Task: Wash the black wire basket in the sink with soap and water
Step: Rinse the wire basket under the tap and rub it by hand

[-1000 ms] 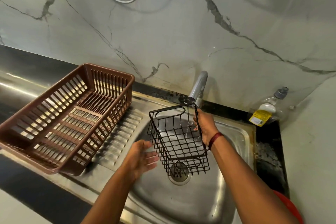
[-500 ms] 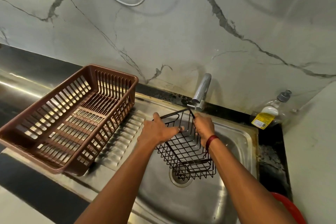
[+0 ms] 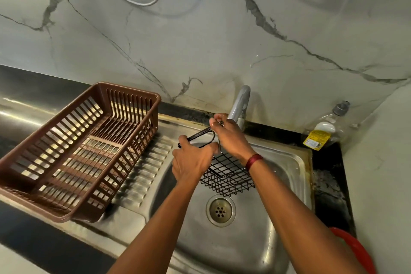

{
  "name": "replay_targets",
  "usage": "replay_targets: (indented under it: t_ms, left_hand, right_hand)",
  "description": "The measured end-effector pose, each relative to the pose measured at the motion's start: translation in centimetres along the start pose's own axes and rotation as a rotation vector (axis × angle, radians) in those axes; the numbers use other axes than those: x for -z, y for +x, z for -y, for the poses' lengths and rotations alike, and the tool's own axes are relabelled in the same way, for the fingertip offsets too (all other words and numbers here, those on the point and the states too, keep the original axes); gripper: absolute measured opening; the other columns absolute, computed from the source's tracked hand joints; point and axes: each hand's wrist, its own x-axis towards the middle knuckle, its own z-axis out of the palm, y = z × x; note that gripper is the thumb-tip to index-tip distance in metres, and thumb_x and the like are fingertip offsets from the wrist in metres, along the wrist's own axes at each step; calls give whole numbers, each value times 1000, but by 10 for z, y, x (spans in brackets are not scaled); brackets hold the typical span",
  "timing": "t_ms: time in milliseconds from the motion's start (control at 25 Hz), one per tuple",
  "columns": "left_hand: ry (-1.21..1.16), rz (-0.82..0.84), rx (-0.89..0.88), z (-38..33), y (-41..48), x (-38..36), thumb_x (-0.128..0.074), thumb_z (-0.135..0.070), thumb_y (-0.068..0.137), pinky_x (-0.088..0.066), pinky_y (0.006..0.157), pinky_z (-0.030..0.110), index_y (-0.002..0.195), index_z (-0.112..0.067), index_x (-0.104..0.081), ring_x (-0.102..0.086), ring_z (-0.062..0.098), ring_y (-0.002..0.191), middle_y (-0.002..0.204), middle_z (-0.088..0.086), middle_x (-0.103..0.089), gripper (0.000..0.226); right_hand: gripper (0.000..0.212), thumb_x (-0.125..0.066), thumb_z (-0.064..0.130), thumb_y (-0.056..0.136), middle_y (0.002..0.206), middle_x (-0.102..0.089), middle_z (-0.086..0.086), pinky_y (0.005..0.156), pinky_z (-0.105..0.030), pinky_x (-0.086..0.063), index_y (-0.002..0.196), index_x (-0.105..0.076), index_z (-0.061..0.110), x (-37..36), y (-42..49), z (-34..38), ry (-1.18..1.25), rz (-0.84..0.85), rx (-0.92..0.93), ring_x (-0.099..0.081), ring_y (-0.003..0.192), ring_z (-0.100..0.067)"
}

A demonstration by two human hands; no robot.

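Both hands (image 3: 195,162) (image 3: 231,138) gripping black wire basket (image 3: 229,173) over steel sink (image 3: 295,162), marble-veined wall (image 3: 200,40), brown rack (image 3: 73,151) alongside

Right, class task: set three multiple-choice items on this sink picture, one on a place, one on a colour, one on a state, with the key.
1. Where is the black wire basket?
A in the brown rack
B over the sink
C on the floor

2. What colour is the dish rack?
A brown
B white
C green

3. How is the basket held?
A by no hand
B by one hand
C by both hands

Key: B, it hangs above the sink near the drain; A, its slats are brown; C, left hand and right hand both grip its rim.
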Motion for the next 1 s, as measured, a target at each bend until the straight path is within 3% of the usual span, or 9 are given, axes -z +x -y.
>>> replay_targets:
  t_ms: [120, 280, 400, 520, 640, 760, 920, 1000]
  left_hand:
    - [-94, -37, 45, 12, 4, 4, -64, -60, 53, -46, 88, 42, 148, -20, -29, -54, 35, 114, 132, 18, -56, 109]
    - [-214, -92, 82, 37, 3, 18, -68, -48, 55, -45, 95, 46, 146, -18, -32, -52, 33, 113, 129, 14, -55, 102]
    - [-208, -106, 103, 50, 0, 21, -68, -49, 56, -44, 95, 46, 145, -15, -32, -52, 35, 116, 131, 15, -54, 101]
    - [-194, -87, 110, 54, -5, 13, -67, -53, 57, -41, 85, 40, 144, -16, -32, -53, 34, 113, 131, 17, -55, 101]
    - [-201, -74, 118, 50, -8, 4, -67, -53, 58, -40, 84, 39, 145, -17, -30, -51, 35, 115, 133, 17, -53, 101]
    - [-274, -81, 166, 47, -5, 2, -68, -51, 56, -45, 87, 43, 144, -18, -31, -51, 34, 114, 132, 16, -53, 102]
    - [-363, -68, 197, 58, 2, 8, -76, -37, 67, -43, 80, 40, 143, -17, -32, -49, 27, 105, 118, 7, -50, 90]
    - [-416, -38, 237, 69, 6, 10, -76, -41, 58, -49, 81, 43, 140, -17, -34, -54, 26, 103, 116, 7, -54, 95]
  right_hand:
    - [52, -27, 51, 101, 141, -48, -8, 110, -45, -35, 138, -45, 19, -1, -12, -2, 23, 61, 58, -46, 129, -24]
    - [57, -21, 41, 104, 149, -32, -23, 110, -49, -29, 142, -31, 0, 8, -25, -58, 79, 134, -159, -33, 136, -37]
    - [81, -16, 73, 87, 162, -5, -9, 118, -56, -8, 153, -12, 27, 3, -31, -94, 59, 178, -350, -7, 148, -30]
    - [94, -8, 85, 76, 162, 9, -1, 116, -59, 5, 154, -5, 34, -16, -18, -86, -73, 180, -286, 10, 148, -25]
    - [98, -4, 88, 71, 161, 6, 4, 115, -62, 6, 153, -6, 35, -28, -5, -39, -127, 212, -107, 9, 148, -23]
    - [87, -2, 79, 79, 161, 6, 8, 116, -60, 6, 153, -7, 35, -34, 3, -19, -155, 226, -9, 6, 147, -16]
    - [106, 0, 95, 65, 161, -9, 3, 117, -58, -10, 151, -17, 36, -26, 7, -69, -164, 176, -121, -5, 149, -20]
    - [100, -9, 91, 71, 160, -16, 0, 118, -54, -14, 151, -21, 32, -17, -1, -96, -80, 152, -224, -13, 148, -22]
